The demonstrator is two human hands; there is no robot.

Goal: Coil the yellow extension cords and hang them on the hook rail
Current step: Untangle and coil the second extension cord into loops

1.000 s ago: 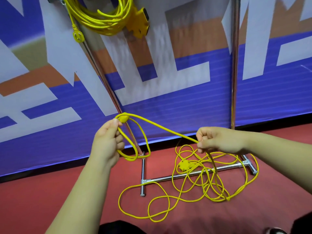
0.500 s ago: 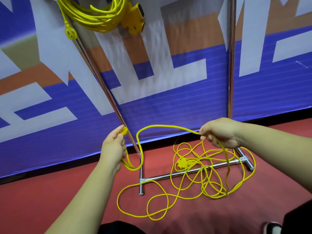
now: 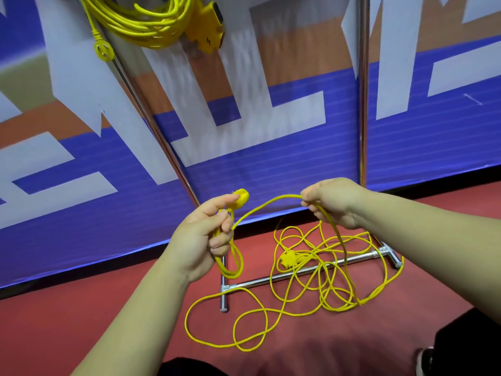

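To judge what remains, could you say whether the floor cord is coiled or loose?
Loose: the cord sprawls in tangled loops over the rack base; only small loops hang from the left hand.

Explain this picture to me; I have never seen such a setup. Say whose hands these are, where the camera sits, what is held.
No machine here: a person works with bare hands, and the one camera sits on their head, looking forward and down. The left hand grips a yellow plug and small loops of cord. The right hand pinches that cord further along. The rest lies tangled on the red floor, across a metal stand's foot. Higher up, another coiled cord hangs before the banner.
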